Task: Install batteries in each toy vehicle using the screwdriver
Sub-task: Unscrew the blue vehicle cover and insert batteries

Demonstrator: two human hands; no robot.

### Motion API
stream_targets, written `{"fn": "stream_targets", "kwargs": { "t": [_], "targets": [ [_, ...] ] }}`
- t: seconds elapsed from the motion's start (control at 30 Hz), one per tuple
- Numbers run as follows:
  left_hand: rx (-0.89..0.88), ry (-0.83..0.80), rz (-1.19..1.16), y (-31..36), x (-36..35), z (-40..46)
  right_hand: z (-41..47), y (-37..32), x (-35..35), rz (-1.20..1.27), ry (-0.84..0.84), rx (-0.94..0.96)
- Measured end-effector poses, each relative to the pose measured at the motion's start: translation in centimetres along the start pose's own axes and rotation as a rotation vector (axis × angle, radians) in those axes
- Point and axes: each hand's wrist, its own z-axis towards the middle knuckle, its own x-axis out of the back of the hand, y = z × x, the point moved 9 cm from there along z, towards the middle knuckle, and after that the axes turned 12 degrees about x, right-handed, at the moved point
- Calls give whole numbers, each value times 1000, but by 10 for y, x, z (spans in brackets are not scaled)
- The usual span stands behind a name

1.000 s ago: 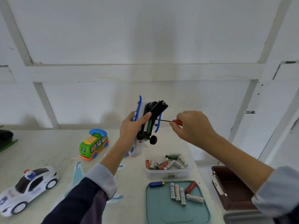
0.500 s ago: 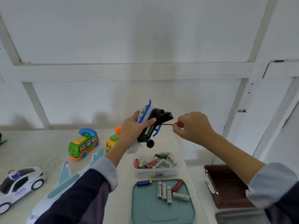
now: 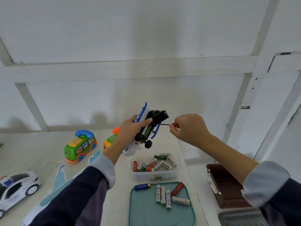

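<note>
Near the centre of the frame, the left hand (image 3: 130, 129) is wrapping around a white-and-blue toy vehicle (image 3: 143, 129), holding it raised above the worktop (image 3: 40, 149) with its black underside facing right. A green battery (image 3: 148, 130) is sitting in the open compartment. Just right of it, the right hand (image 3: 189, 128) is pinching the red-handled screwdriver (image 3: 169, 125), whose dark shaft is pointing left at the underside; whether the tip is touching a screw is unclear. Below, a clear tub (image 3: 154, 174) is holding loose batteries, and a teal tray (image 3: 143, 207) is carrying more.
</note>
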Motion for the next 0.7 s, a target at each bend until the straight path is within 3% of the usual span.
{"fn": "stream_targets", "kwargs": {
  "t": [0.13,0.5,0.7],
  "targets": [
    [-3,-27,7,1,-2,1,5,0,-9,-5,-35,34],
    [-152,35,297,10,-3,6,5,7,-18,48,-73,121],
    [-116,41,330,10,-6,12,-1,6,-23,17,-42,101]
  ]
}}
